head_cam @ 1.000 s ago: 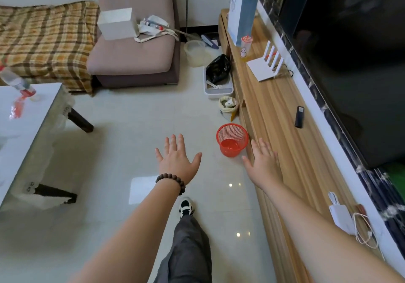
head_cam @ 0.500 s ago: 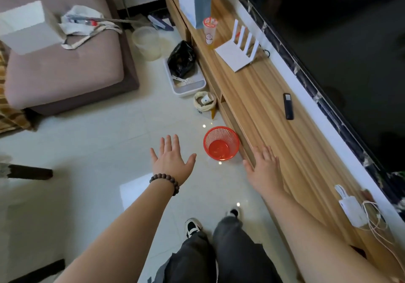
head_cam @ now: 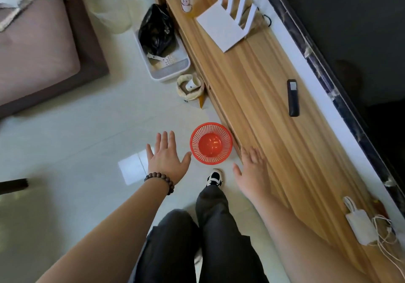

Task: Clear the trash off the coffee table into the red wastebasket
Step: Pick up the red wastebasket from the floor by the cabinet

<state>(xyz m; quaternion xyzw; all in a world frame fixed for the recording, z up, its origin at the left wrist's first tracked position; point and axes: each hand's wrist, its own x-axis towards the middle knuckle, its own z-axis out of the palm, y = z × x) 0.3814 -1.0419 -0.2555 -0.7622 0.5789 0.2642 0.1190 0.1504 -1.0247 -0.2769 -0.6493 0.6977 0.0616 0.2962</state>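
Note:
The red wastebasket, a small mesh basket, stands on the pale tile floor against the front of the long wooden TV cabinet. It looks empty. My left hand, with a bead bracelet at the wrist, is spread open just left of the basket, thumb almost at its rim. My right hand is open just right of the basket, over the cabinet's front edge. Neither hand holds anything. The coffee table is out of view except a dark leg at the left edge.
Beyond the basket on the floor lie a small bag with a paper cup and a grey tray holding a black bag. A sofa cushion sits far left. On the cabinet are a remote, a white router and a charger.
I have walked closer to the basket and my view has tilted down. The coffee table has left the view. Both hands stay open and now flank the basket.

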